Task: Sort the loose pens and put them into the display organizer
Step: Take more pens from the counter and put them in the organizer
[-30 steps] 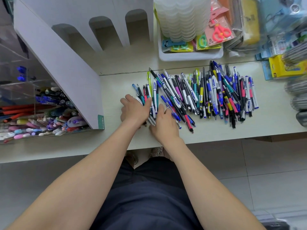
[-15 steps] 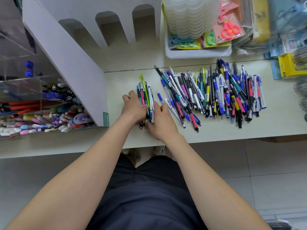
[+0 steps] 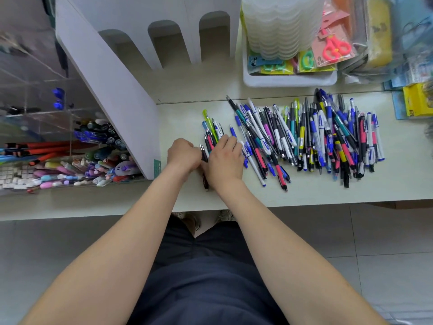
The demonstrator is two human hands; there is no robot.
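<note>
My left hand (image 3: 184, 156) and right hand (image 3: 225, 160) curl together round a small bundle (image 3: 212, 133) near the front edge of the table (image 3: 304, 193), left of the loose pile (image 3: 316, 137); loosely squeezed, pens could slip floorward before reaching the organizer (image 3: 112, 97).

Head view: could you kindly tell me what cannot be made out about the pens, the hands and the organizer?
Gathered pens: middles covered by both hands, head view; count unclear.
Left hand and right hand: fingertips tucked underneath, so which grips is hidden.
Display organizer: cut off by the left edge; glare on clear walls.
Loose pile: barrel print too small.
Packets, top right: blurred.
</note>
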